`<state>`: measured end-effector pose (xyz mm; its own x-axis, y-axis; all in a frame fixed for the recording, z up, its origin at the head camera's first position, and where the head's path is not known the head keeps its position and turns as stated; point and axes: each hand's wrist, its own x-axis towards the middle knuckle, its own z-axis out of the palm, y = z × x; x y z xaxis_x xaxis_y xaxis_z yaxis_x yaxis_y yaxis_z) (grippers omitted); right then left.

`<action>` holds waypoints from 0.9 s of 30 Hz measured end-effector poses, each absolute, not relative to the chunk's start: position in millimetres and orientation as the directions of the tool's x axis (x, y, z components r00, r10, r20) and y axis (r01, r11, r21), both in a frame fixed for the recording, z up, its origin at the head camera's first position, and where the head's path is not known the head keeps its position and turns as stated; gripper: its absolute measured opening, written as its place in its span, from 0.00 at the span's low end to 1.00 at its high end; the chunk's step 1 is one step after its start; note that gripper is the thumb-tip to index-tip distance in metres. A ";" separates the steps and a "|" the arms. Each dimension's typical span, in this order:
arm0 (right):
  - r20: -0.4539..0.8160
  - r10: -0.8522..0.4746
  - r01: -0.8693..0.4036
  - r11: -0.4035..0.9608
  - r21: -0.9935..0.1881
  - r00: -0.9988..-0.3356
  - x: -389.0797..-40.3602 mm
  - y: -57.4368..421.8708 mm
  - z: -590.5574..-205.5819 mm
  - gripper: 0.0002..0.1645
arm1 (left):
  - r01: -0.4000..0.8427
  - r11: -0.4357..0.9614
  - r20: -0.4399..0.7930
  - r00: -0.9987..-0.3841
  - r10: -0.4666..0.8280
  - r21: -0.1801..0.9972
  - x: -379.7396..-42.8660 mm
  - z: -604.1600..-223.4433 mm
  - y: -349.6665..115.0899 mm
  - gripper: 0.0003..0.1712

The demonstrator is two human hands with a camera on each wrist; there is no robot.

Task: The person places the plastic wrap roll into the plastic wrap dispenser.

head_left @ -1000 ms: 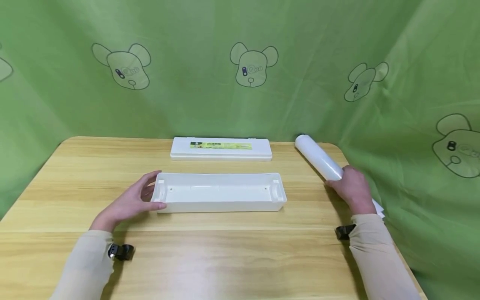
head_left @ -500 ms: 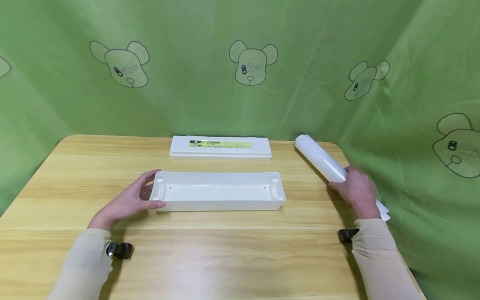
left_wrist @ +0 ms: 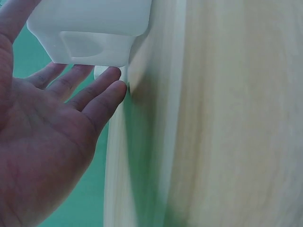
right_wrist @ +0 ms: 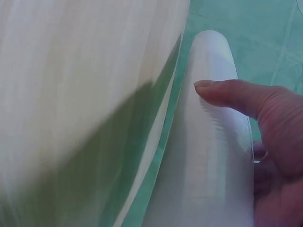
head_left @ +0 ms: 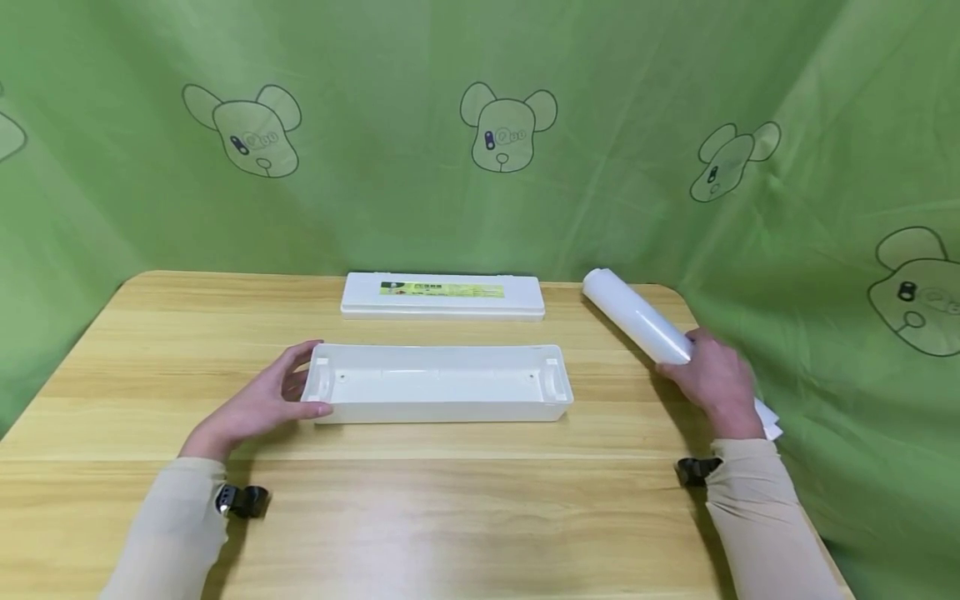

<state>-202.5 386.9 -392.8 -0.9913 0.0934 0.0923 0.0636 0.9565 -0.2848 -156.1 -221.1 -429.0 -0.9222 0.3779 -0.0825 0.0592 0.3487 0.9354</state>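
A long white plastic box [head_left: 437, 412], hollow side up, sits mid-table in the head view. At its left end my left hand [head_left: 255, 410] holds it, thumb along the near wall and fingers behind the far corner. In the left wrist view those fingertips [left_wrist: 116, 87] reach the underside of the box's end wall [left_wrist: 94, 45]. Over on the right, my right hand [head_left: 712, 379] grips a roll of cling film [head_left: 633, 312] lying aslant. The right wrist view has the thumb [right_wrist: 222, 92] across the roll; the other fingers are mostly hidden behind it.
A flat white lid [head_left: 442, 307] with a green and yellow label lies behind the box, near the wooden table's [head_left: 450, 508] back edge. Green cloth [head_left: 375, 200] hangs close behind and to the right. A loose film end [head_left: 768, 421] sticks out past my right wrist.
My right hand has shifted slightly right and nearer with the cling film roll, whose far end has swung a little left. The left hand and box stay put.
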 end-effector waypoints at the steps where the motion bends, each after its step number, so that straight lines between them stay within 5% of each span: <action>1: 0.091 0.090 0.060 0.955 -0.290 -0.992 -202.4 386.4 -392.0 0.44 | 0.059 0.347 -0.082 -0.922 0.379 0.936 -156.1 -428.9 -221.0 0.60; 27: 0.079 -0.076 -0.098 0.940 -0.326 -0.994 -205.2 370.1 -369.6 0.48 | 0.055 0.350 -0.087 -0.922 0.377 0.935 -155.5 -428.0 -220.9 0.60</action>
